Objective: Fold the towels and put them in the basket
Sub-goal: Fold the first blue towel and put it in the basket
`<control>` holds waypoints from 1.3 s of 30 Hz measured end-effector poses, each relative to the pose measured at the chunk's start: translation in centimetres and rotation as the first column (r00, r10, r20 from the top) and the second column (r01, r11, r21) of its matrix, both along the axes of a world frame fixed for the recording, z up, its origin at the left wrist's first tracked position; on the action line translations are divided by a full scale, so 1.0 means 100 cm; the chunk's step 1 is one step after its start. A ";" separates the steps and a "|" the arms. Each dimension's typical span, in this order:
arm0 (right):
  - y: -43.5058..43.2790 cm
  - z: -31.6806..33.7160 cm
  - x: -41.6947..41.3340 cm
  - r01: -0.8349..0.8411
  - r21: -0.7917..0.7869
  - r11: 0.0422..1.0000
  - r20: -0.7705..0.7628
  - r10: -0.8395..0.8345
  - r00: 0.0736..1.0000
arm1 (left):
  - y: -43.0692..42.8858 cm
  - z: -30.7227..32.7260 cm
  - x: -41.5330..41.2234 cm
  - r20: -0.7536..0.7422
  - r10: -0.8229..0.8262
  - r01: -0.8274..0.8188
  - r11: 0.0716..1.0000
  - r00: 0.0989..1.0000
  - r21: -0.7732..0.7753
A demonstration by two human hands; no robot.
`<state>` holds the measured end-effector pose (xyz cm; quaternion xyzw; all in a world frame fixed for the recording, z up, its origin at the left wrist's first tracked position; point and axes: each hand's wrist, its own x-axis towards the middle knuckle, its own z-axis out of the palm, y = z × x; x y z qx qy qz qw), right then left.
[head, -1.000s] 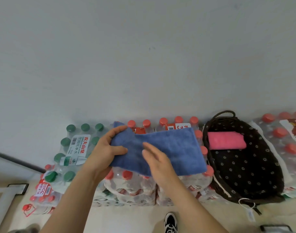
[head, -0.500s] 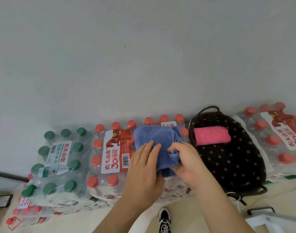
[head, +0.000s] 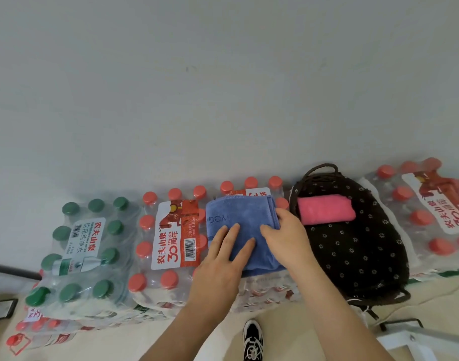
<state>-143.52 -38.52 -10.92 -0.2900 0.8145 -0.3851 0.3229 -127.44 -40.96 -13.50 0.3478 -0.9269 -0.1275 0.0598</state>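
Note:
A blue towel (head: pixel 238 217), folded into a small rectangle, lies flat on a pack of red-capped water bottles (head: pixel 176 230). My left hand (head: pixel 223 259) rests flat on its near left part, fingers spread. My right hand (head: pixel 288 238) lies on the towel's right edge, fingers curved over the folded layers. To the right stands a dark brown dotted basket (head: pixel 353 256) with a loop handle at its far end. A folded pink towel (head: pixel 326 208) lies inside it near the far end.
Green-capped bottle packs (head: pixel 87 246) stand at the left, and another red-capped pack (head: pixel 426 217) sits right of the basket. A plain wall rises behind. My black and white shoe (head: pixel 253 340) shows on the beige floor below. A white frame (head: pixel 418 340) is at the lower right.
The blue towel went from a long strip held up in both hands to a folded rectangle laid on the bottle pack. Both hands now press on it.

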 end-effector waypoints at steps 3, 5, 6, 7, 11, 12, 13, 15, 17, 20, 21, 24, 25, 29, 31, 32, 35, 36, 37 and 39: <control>0.005 -0.003 0.006 -0.066 0.032 0.997 -0.278 0.072 0.958 | -0.001 0.004 -0.002 0.057 -0.024 0.026 0.999 0.998 -0.024; 0.008 -0.002 0.010 -0.099 0.063 0.993 -0.387 0.116 0.915 | 0.001 0.007 -0.005 0.102 -0.027 0.032 0.998 0.994 -0.047; 0.008 -0.001 0.012 -0.110 0.082 0.991 -0.418 0.134 0.899 | 0.002 0.009 -0.007 0.132 -0.030 0.037 0.998 0.991 -0.055; 0.008 -0.001 0.011 -0.116 0.097 0.989 -0.439 0.147 0.887 | 0.003 0.010 -0.009 0.163 -0.033 0.043 0.997 0.986 -0.063; 0.006 -0.002 0.010 -0.134 0.196 0.971 -0.482 0.214 0.850 | 0.006 0.013 -0.015 0.270 -0.053 0.081 0.993 0.961 -0.091; 0.007 -0.004 0.011 -0.132 0.227 0.965 -0.498 0.232 0.836 | 0.007 0.010 -0.015 0.288 -0.057 0.085 0.993 0.956 -0.086; 0.007 -0.007 0.013 -0.127 0.249 0.960 -0.523 0.243 0.817 | 0.007 0.007 -0.015 0.293 -0.049 0.077 0.994 0.955 -0.083; 0.008 -0.012 0.013 -0.102 0.257 0.961 -0.562 0.234 0.793 | 0.009 0.007 -0.016 0.292 -0.051 0.070 0.996 0.955 -0.055; 0.009 -0.015 0.011 -0.059 0.215 0.975 -0.584 0.176 0.792 | 0.011 0.008 -0.016 0.330 -0.072 0.090 0.995 0.941 -0.040; 0.013 -0.019 0.004 -0.001 0.183 0.983 -0.606 0.113 0.787 | 0.016 0.013 -0.011 0.458 -0.123 0.143 0.990 0.880 -0.008; 0.014 -0.019 0.001 -0.005 0.191 0.982 -0.597 0.120 0.793 | 0.017 0.015 -0.011 0.453 -0.112 0.142 0.989 0.884 -0.032; 0.013 -0.016 -0.007 -0.038 0.193 0.980 -0.515 0.134 0.847 | 0.019 0.005 -0.013 0.370 -0.048 0.085 0.993 0.928 -0.083; 0.012 -0.014 -0.008 -0.057 0.197 0.979 -0.483 0.148 0.863 | 0.018 0.002 -0.013 0.328 -0.050 0.091 0.990 0.943 -0.110; 0.007 -0.010 -0.007 -0.123 0.201 0.972 -0.305 0.182 0.935 | 0.014 -0.005 -0.013 0.287 -0.119 0.154 0.983 0.950 -0.102; 0.006 -0.012 -0.007 -0.091 0.180 0.979 -0.182 0.124 0.975 | 0.014 -0.004 -0.011 0.283 -0.131 0.155 0.986 0.950 -0.063; 0.006 -0.013 -0.008 -0.052 0.142 0.988 -0.101 0.066 0.993 | 0.014 -0.001 -0.010 0.305 -0.125 0.147 0.988 0.944 -0.051; 0.009 -0.011 -0.011 0.049 0.052 0.997 0.218 -0.059 0.974 | 0.010 0.007 -0.005 0.325 -0.156 0.147 0.988 0.933 0.052; 0.011 -0.008 -0.013 0.054 0.041 0.998 0.311 -0.065 0.948 | 0.006 0.015 -0.003 0.269 -0.177 0.146 0.980 0.947 0.133; 0.012 -0.004 -0.014 0.040 0.034 0.999 0.384 -0.050 0.922 | -0.001 0.024 -0.002 0.179 -0.181 0.137 0.962 0.967 0.235; 0.011 0.012 -0.017 -0.024 -0.003 1.000 0.453 0.023 0.891 | -0.017 0.044 0.001 -0.089 -0.079 0.110 0.901 0.993 0.420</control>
